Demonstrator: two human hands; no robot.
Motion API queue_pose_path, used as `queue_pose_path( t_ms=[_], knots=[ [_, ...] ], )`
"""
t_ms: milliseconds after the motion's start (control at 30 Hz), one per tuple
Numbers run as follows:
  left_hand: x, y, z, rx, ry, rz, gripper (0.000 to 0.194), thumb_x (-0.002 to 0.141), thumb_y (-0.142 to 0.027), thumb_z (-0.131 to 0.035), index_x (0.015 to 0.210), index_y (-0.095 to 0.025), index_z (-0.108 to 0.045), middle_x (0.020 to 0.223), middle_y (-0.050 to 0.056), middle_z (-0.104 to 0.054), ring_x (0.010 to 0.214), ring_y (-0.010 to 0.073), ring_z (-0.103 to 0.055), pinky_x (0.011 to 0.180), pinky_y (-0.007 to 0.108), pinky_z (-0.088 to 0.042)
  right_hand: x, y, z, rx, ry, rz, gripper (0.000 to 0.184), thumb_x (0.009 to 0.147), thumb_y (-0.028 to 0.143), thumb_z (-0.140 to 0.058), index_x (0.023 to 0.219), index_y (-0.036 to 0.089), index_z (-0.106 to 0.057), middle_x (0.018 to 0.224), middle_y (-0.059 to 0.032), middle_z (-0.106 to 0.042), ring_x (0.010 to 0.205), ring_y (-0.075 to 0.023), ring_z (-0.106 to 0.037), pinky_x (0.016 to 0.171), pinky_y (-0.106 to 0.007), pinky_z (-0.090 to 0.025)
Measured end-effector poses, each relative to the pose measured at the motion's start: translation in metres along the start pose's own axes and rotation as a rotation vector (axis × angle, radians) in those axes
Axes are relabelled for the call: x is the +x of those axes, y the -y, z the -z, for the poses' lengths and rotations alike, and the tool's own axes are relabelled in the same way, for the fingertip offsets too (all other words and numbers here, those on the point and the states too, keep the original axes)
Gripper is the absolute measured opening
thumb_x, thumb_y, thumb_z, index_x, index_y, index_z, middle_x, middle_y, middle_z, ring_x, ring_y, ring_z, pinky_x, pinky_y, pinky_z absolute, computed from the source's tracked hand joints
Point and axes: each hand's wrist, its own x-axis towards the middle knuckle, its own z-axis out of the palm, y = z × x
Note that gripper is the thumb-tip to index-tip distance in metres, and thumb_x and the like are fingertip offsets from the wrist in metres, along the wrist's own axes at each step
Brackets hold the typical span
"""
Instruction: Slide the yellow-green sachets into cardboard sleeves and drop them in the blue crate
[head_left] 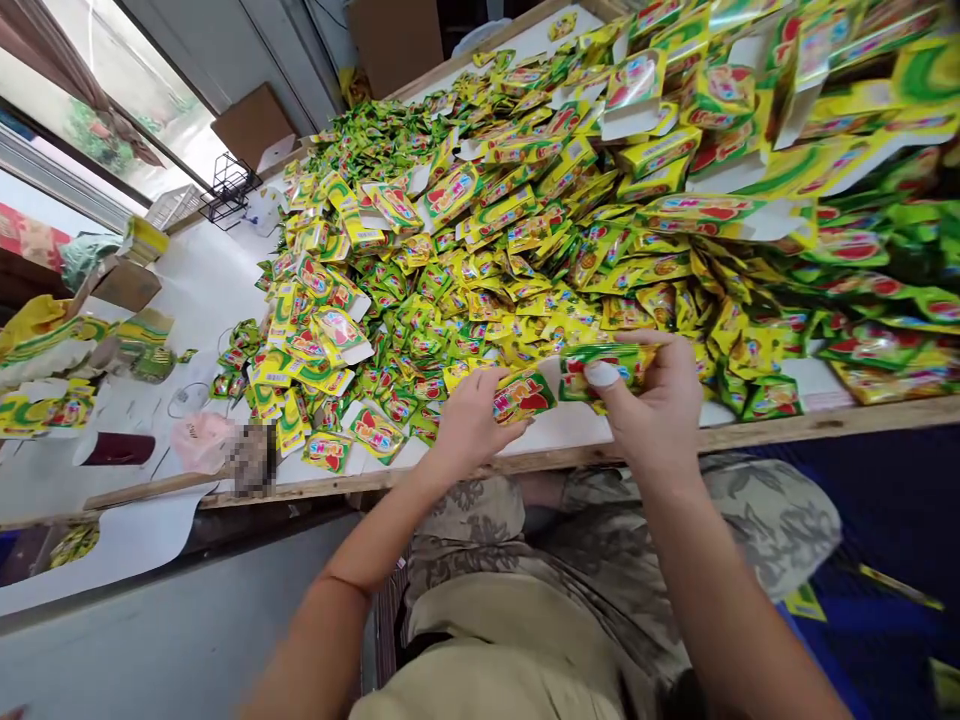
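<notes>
My left hand (pixel 471 425) is closed on a small green, yellow and red printed carton (pixel 523 396), its open white flap facing right. Close to that flap, my right hand (pixel 660 425) pinches green candy sachets (pixel 576 372) between thumb and fingers; how many is hidden. Whether the sachets touch the carton's flap I cannot tell. Both hands are over the table's front edge. Behind them spreads a large pile of loose yellow sachets (pixel 540 325) and green sachets (pixel 397 315), with yellow cartons (pixel 450 190) lying on top.
A wooden strip (pixel 757 432) edges the white table (pixel 199 290). On the left lie a dark red cup (pixel 116 449), a pink plastic bag (pixel 201 442) and a cardboard box (pixel 126 285). A black wire rack (pixel 229 190) stands farther back. My knees are under the table edge.
</notes>
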Motion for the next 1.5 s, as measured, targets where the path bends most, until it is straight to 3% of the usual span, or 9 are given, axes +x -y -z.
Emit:
queue_pose_path(
  t_ms=[167,367,567,700,900,1000,1200,1367,1500],
  knots=[
    [-0.012,-0.002,-0.024,-0.058,-0.207,0.024,0.055,0.071,-0.039,-0.078,0.116,-0.02,-0.051,0.107,0.009,-0.065,0.101,0.0269,-0.062,0.087,0.04,-0.051,-0.002,-0.003,-0.009,-0.264,-0.127,0.167,0.036,0.085,0.05,-0.06,0.107,0.022,-0.054,0.102,-0.01,-0.062,0.083,-0.0227,-0.06,0.075,-0.036,-0.048],
    [-0.014,0.007,-0.02,-0.077,-0.292,0.013,0.05,0.071,-0.042,-0.078,0.109,-0.02,-0.054,0.102,0.007,-0.066,0.095,0.024,-0.063,0.083,0.037,-0.051,0.006,-0.006,0.003,-0.342,0.324,0.168,0.021,0.086,0.04,-0.056,0.099,0.023,-0.055,0.084,-0.0058,-0.066,0.072,-0.0218,-0.06,0.064,-0.032,-0.042],
    [-0.015,0.009,-0.028,-0.107,-0.245,-0.012,0.057,0.069,-0.044,-0.079,0.113,-0.019,-0.053,0.104,0.009,-0.065,0.098,0.0246,-0.062,0.083,0.038,-0.051,0.028,0.005,0.019,-0.43,0.562,0.128,0.017,0.082,0.037,-0.057,0.091,0.023,-0.056,0.07,-0.0018,-0.064,0.061,-0.0189,-0.056,0.057,-0.027,-0.034],
    [-0.013,0.008,-0.029,-0.186,-0.233,0.106,0.059,0.065,-0.047,-0.082,0.11,-0.02,-0.053,0.103,0.007,-0.065,0.096,0.0235,-0.064,0.082,0.036,-0.052,0.037,0.008,0.021,-0.518,0.6,0.171,0.016,0.081,0.036,-0.056,0.092,0.023,-0.057,0.064,-0.0006,-0.061,0.056,-0.0177,-0.053,0.053,-0.026,-0.03],
    [-0.012,0.006,-0.03,-0.086,-0.184,0.004,0.055,0.07,-0.046,-0.079,0.111,-0.021,-0.053,0.104,0.008,-0.064,0.099,0.0264,-0.061,0.086,0.04,-0.051,0.044,0.01,0.013,-0.763,0.676,0.293,0.006,0.076,0.024,-0.059,0.082,0.023,-0.056,0.069,-0.0029,-0.063,0.063,-0.0199,-0.057,0.054,-0.027,-0.028],
    [-0.013,0.006,-0.031,-0.115,-0.107,0.009,0.054,0.072,-0.048,-0.077,0.112,-0.021,-0.052,0.105,0.009,-0.063,0.1,0.0275,-0.061,0.084,0.04,-0.051,0.05,0.015,0.01,-0.644,0.69,0.338,0.012,0.075,0.019,-0.058,0.087,0.023,-0.059,0.083,-0.0051,-0.068,0.076,-0.0221,-0.061,0.061,-0.028,-0.036],
    [-0.013,0.003,-0.034,-0.484,0.135,0.169,0.044,0.076,-0.043,-0.073,0.108,-0.019,-0.053,0.092,0.005,-0.065,0.082,0.0222,-0.062,0.072,0.034,-0.051,0.048,0.011,-0.007,-0.245,0.618,0.337,0.013,0.085,0.029,-0.051,0.093,0.023,-0.059,0.092,-0.0049,-0.068,0.085,-0.0216,-0.062,0.074,-0.031,-0.044],
    [-0.003,-0.003,-0.037,-1.036,0.183,0.361,0.047,0.066,-0.047,-0.08,0.095,-0.017,-0.06,0.087,0.003,-0.067,0.079,0.018,-0.062,0.075,0.033,-0.05,0.036,0.006,-0.031,-0.229,0.478,0.356,0.02,0.088,0.041,-0.049,0.082,0.022,-0.054,0.073,-0.0028,-0.059,0.067,-0.0176,-0.053,0.065,-0.028,-0.038],
    [0.003,-0.004,-0.038,-1.205,0.164,0.478,0.046,0.057,-0.044,-0.087,0.084,-0.015,-0.063,0.08,0.001,-0.068,0.074,0.0151,-0.062,0.074,0.03,-0.049,0.035,0.008,-0.037,-0.337,0.533,0.425,0.029,0.094,0.044,-0.036,0.076,0.023,-0.045,0.075,-0.005,-0.054,0.069,-0.0188,-0.049,0.064,-0.029,-0.034]
  ],
)
